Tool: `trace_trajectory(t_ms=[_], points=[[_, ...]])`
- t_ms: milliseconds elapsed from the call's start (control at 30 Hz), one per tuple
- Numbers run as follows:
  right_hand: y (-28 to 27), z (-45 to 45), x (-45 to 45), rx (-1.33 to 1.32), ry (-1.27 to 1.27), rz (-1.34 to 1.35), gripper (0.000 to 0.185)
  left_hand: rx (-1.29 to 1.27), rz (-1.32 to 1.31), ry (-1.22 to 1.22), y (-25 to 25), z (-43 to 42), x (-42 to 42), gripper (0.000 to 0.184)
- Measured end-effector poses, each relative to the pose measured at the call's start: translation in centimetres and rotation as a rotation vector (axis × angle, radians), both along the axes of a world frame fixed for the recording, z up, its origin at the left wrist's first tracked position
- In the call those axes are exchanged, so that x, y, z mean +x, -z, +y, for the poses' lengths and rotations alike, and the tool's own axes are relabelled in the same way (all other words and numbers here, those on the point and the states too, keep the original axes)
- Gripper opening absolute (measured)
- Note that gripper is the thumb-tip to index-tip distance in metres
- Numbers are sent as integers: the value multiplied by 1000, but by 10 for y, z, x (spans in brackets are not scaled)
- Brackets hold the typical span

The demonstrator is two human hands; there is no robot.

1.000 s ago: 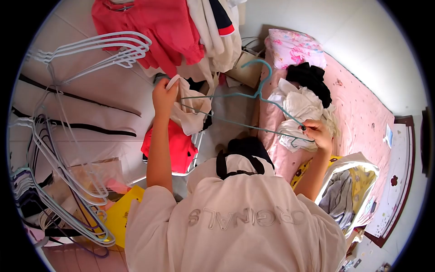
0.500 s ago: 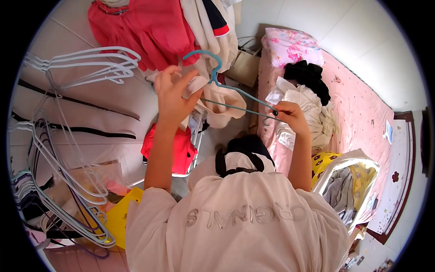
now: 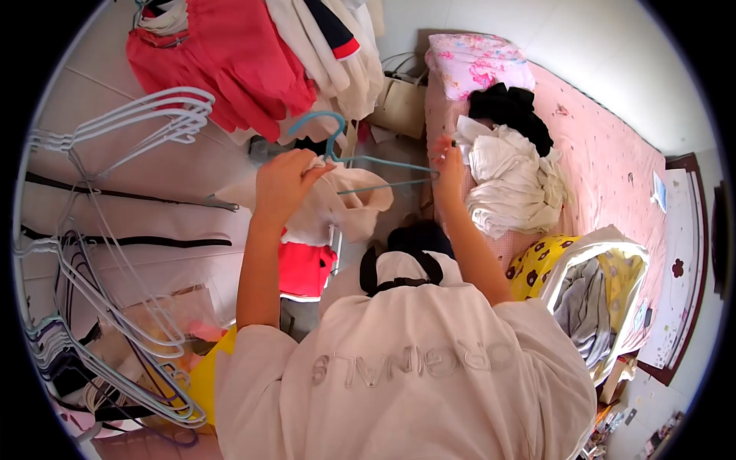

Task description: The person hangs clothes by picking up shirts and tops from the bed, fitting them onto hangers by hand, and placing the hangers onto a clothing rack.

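Note:
A teal hanger (image 3: 383,161) lies level in front of me, its hook toward the upper left. Cream cloth of a garment (image 3: 360,203) covers its left part and hangs down below. My left hand (image 3: 284,184) is closed, pinching the garment close to the hanger's neck. At the hanger's bare right end is my right hand (image 3: 450,172), gripping that corner, with some fingers pointing upward. The hanger's left end is hidden by the cloth and my left hand.
White hangers (image 3: 146,115) and more hangers (image 3: 100,307) hang at left. A red blouse (image 3: 222,61) hangs above. On the right, a pink bed (image 3: 590,146) bears white clothes (image 3: 510,180) and black cloth (image 3: 510,111). A yellow-and-white basket (image 3: 544,264) holds grey cloth.
My left hand, spread before, has closed on the garment. The cloth has swung out around the hanger's left part. My right hand has shifted left and up with the hanger's end.

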State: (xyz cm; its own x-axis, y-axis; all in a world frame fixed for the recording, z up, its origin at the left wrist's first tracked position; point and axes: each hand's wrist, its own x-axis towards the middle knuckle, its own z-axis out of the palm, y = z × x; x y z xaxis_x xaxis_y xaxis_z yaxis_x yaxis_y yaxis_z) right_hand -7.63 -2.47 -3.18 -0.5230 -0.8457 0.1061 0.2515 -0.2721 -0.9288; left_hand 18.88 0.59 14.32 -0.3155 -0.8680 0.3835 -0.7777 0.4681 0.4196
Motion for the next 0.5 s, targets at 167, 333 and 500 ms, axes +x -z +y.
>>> trace_trajectory(t_ms=[167,333,500], points=[[131,24,54,765,-353,-412,43,-35,58,-110,2,4,17,23],[68,23,124,717,-776,147,76,97,179,-262,-18,26,31,21],[51,-16,143,640,-848,177,76,85,231,-291,-31,46,44,24]])
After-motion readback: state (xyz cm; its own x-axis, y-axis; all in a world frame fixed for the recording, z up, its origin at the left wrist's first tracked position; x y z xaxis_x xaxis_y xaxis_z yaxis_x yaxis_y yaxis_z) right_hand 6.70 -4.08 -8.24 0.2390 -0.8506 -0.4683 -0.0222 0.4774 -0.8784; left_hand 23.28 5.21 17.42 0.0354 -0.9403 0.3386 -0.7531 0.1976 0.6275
